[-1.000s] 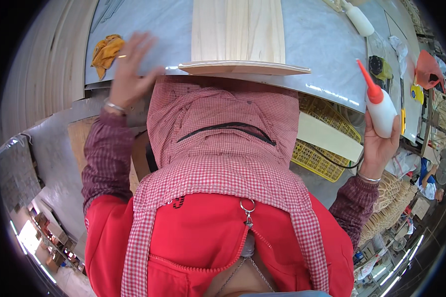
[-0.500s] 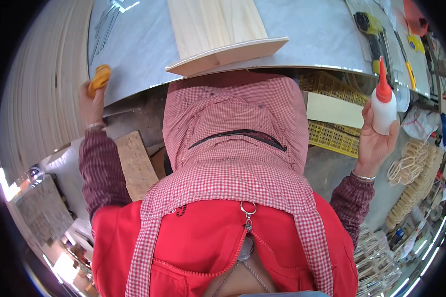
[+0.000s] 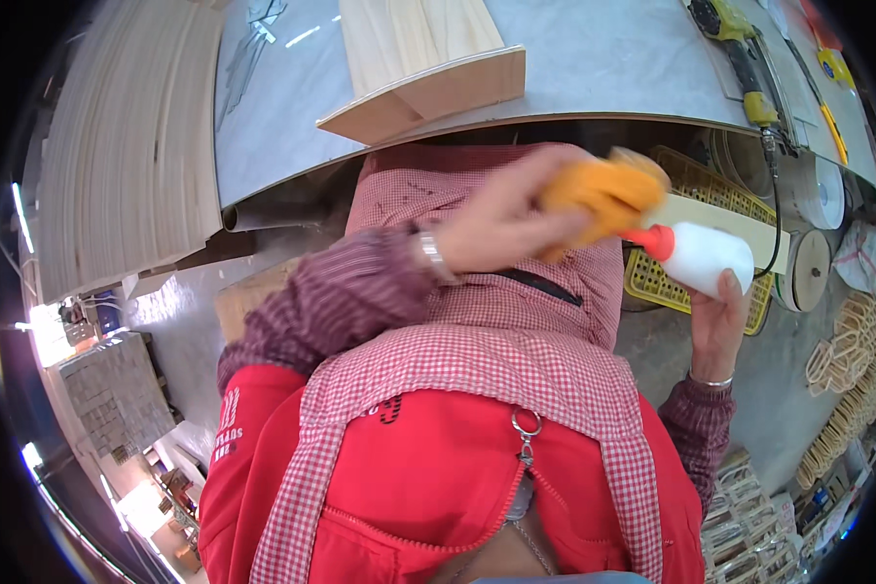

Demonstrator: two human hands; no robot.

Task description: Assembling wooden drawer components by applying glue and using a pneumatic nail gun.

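Note:
My left hand point(image 3: 506, 214), blurred by motion, reaches across my lap and grips an orange cloth point(image 3: 603, 198). The cloth is at the red nozzle of a white squeeze bottle point(image 3: 706, 255); whether it wraps the tip is hidden. My right hand point(image 3: 722, 316) is closed around the lower part of that bottle, which lies tilted with its nozzle toward the left. On the table in front of me rests a wide pale wooden board point(image 3: 419, 44), with a curved wooden piece point(image 3: 428, 97) standing across its near end.
Long wooden strips point(image 3: 131, 146) are stacked at the left. Thin metal strips point(image 3: 243, 73) lie beside them on the grey table point(image 3: 292, 127). A yellow-black power tool point(image 3: 740, 58) sits at the right, its hose hanging down. Yellow crates point(image 3: 657, 277) stand below the table edge.
My left hand has brought the orange cloth from the table's left side across to the bottle. My right hand has lowered the bottle and tipped it from upright to sideways.

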